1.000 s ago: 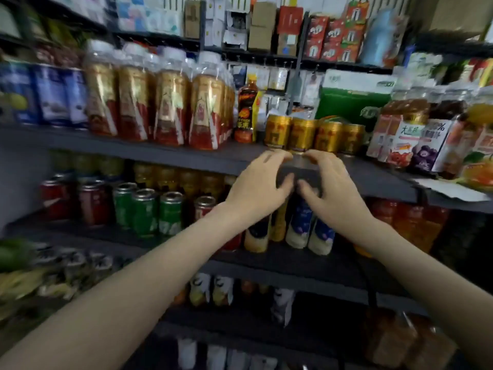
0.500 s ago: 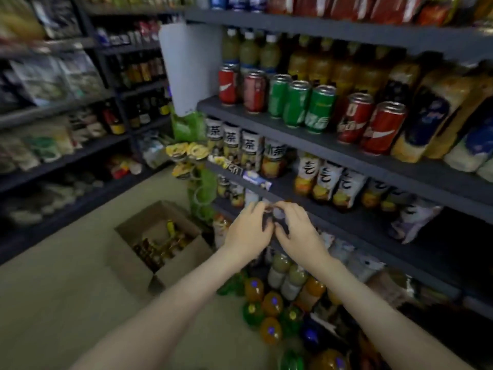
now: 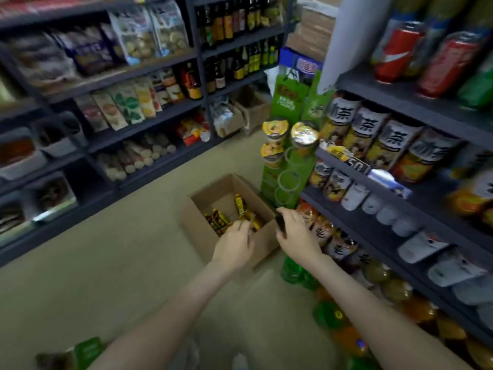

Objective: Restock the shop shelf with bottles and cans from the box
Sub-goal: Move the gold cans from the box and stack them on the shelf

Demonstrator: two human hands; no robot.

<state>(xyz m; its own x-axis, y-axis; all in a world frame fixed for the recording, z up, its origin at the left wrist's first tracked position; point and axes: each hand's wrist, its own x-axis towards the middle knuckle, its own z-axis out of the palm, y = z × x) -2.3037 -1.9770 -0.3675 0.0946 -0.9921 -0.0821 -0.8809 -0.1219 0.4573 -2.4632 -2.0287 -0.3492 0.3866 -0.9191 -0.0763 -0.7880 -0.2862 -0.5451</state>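
Observation:
An open cardboard box (image 3: 198,222) stands on the floor by the drinks shelf (image 3: 405,101). Several bottles with yellow and red labels (image 3: 221,220) lie in it. My left hand (image 3: 234,245) hovers over the box's near edge, fingers loosely bent above the bottles and holding nothing I can see. My right hand (image 3: 297,233) is just right of the box and pinches a small dark object (image 3: 280,223). Red cans (image 3: 394,52) and tea bottles (image 3: 372,129) stand on the shelf boards to the right.
A green stand with cup noodles (image 3: 289,145) rises behind the box. Green and orange bottles (image 3: 328,315) crowd the floor under the right shelf. Snack shelves (image 3: 128,102) line the left side, with beige floor (image 3: 106,263) between. Another carton (image 3: 252,109) sits at the back.
The view swung from the upper shelf down to the floor. Both hands dropped from the shelf edge to the box and moved apart, the left one now over the bottles.

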